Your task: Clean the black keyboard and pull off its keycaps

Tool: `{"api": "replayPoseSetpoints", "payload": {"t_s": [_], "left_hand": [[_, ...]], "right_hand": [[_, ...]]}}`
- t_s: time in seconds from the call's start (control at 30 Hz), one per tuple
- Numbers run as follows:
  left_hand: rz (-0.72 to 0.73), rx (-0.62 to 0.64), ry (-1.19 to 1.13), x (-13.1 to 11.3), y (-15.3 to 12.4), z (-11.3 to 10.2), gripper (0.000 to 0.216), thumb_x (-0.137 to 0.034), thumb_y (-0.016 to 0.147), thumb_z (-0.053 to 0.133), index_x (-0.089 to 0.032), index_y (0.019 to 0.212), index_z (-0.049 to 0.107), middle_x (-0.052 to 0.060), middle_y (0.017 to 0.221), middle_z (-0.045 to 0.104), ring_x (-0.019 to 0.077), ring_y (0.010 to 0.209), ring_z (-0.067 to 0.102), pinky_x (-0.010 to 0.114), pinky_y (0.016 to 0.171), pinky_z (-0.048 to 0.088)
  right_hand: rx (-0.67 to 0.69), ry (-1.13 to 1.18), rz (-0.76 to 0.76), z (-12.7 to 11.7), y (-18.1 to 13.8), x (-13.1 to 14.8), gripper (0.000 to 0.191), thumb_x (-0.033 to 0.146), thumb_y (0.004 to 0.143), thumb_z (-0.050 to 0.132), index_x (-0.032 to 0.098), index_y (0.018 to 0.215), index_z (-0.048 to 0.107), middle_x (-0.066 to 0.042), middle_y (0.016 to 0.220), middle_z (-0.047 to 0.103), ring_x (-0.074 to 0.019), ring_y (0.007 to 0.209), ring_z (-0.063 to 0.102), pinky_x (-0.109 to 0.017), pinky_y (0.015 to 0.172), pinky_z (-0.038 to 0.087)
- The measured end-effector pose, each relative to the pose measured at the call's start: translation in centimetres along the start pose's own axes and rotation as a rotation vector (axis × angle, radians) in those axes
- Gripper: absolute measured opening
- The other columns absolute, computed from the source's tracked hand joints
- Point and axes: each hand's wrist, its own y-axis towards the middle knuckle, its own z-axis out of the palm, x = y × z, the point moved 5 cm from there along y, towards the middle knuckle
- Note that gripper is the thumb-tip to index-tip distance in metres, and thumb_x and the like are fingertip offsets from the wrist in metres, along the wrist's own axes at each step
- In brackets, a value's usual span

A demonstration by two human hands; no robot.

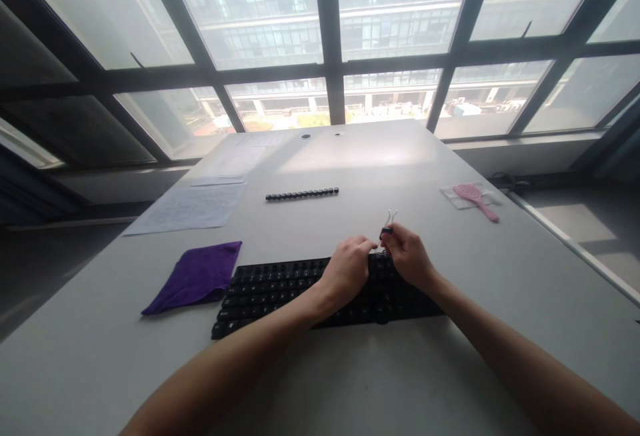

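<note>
A black keyboard (pixel 280 289) lies across the desk in front of me, with both hands over its right half. My right hand (pixel 407 249) is closed at the keyboard's back edge around a keycap puller (pixel 387 230), a small tool with a dark middle and thin wire prongs pointing up. Close beside it, my left hand (pixel 350 266) has its fingers drawn together near the tool's lower wires; what they pinch is too small to make out. Beyond the keyboard, small black keycaps (pixel 303 194) stand in a line on the desk.
A folded purple cloth (pixel 200 276) lies against the keyboard's left end. Paper sheets (pixel 190 209) cover part of the desk's left side. On the right, a pink hairbrush (pixel 475 199) rests on a white packet (pixel 453 197). Windows (pixel 270 16) rise behind the desk (pixel 350 169).
</note>
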Motion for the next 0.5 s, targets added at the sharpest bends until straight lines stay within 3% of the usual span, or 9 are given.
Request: {"api": "replayPoseSetpoints", "payload": {"t_s": [0.17,0.5], "left_hand": [[0.015,-0.062,-0.143,0.27,-0.12,0.35,0.026,-0.011,0.096,0.046,-0.018,0.103,0.071,0.008,0.097,0.072,0.0211,0.091,0.066,0.032,0.084,0.051],[-0.009,-0.041,-0.192,0.55,-0.45,0.72,0.015,-0.009,0.089,0.051,-0.017,0.089,0.063,0.006,0.089,0.065,0.0197,0.085,0.061,0.03,0.078,0.048]], "right_hand": [[0.044,-0.08,-0.036,0.48,0.14,-0.01,0.023,0.031,0.097,0.05,0.021,0.076,0.053,0.004,0.064,0.053,-0.0132,0.06,0.047,-0.026,0.06,0.037],[0.092,-0.168,-0.148,1.03,-0.32,0.82,0.027,0.029,0.098,0.049,0.021,0.071,0.046,0.002,0.067,0.053,-0.014,0.063,0.046,-0.026,0.062,0.036]]}}
